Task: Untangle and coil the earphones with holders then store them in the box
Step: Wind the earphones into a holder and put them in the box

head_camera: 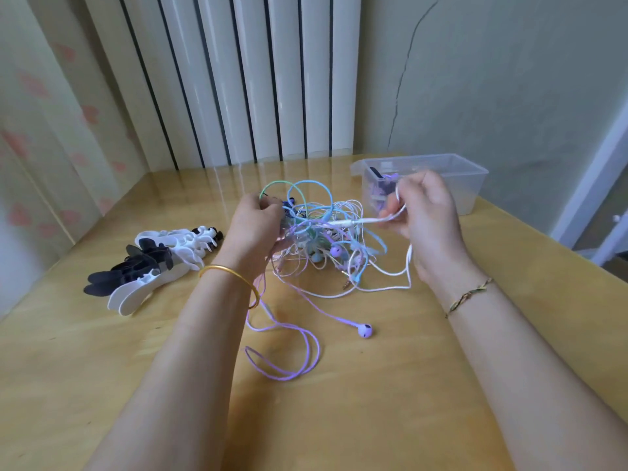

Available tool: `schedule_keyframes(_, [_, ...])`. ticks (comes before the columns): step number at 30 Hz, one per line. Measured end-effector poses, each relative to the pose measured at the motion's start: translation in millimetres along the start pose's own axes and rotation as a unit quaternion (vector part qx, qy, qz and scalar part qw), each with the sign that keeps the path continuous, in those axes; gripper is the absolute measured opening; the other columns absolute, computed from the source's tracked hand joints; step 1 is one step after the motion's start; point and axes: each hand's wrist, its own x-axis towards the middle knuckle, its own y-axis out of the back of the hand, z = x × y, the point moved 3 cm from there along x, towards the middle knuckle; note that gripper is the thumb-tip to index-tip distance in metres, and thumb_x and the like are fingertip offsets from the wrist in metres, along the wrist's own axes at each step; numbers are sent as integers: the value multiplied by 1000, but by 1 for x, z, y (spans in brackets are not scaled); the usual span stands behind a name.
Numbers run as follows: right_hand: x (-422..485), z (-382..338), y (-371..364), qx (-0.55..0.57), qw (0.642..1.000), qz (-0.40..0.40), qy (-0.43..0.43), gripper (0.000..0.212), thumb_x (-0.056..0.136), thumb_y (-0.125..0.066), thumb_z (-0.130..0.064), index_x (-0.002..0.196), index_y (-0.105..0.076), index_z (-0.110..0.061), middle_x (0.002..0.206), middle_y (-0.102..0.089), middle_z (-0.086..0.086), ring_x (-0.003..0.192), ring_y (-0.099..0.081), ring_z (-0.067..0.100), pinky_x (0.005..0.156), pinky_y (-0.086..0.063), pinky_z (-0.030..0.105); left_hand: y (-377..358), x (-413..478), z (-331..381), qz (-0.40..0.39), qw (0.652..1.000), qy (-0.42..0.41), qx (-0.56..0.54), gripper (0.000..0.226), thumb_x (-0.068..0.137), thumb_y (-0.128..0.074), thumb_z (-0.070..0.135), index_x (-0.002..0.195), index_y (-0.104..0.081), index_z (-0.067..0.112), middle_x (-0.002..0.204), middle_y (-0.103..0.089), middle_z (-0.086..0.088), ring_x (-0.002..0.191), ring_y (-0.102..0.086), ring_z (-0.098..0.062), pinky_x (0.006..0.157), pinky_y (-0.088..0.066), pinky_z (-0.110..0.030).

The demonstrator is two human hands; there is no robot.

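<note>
The tangled earphones (319,232) sit between both hands on the surface (373,402); the left hand (255,226) grips the bunch — the right hand (424,212) pinches a white cord (390,217); the box (441,178) stands just behind.

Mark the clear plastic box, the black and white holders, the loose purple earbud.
Clear plastic box (470,193): head view, front wall.
Black and white holders (133,294): head view, white holder.
Loose purple earbud (364,331): head view, bud body.
</note>
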Motion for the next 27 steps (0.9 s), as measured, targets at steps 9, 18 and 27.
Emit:
schedule_keyframes(9, [-11, 3, -11, -461, 854, -210, 122, 12, 72, -75, -37, 72, -66, -30, 79, -50, -6, 79, -50, 15, 73, -42, 32, 13, 1, 1, 76, 982, 11, -175, 27, 90, -34, -7, 96, -44, 17, 78, -50, -9, 52, -54, -16, 50, -51, -23])
schedule_keyframes(18, [0, -5, 6, -381, 909, -87, 142, 18, 79, -68, -26, 65, -60, -34, 84, -59, -2, 85, -59, 20, 82, -47, 36, 14, 4, -5, 93, 993, -39, -63, 31, 92, -32, -8, 80, -49, 16, 52, -48, -3, 31, -45, -4, 54, -41, -27])
schedule_keyframes(27, [-17, 10, -1, -664, 670, -332, -10, 28, 65, -74, -57, 76, -69, -31, 69, -57, -13, 72, -52, 9, 55, -33, 21, 20, 6, -6, 58, 996, 22, -62, 26, 87, -42, -15, 78, -54, 6, 66, -49, -9, 60, -51, -19, 69, -47, -27])
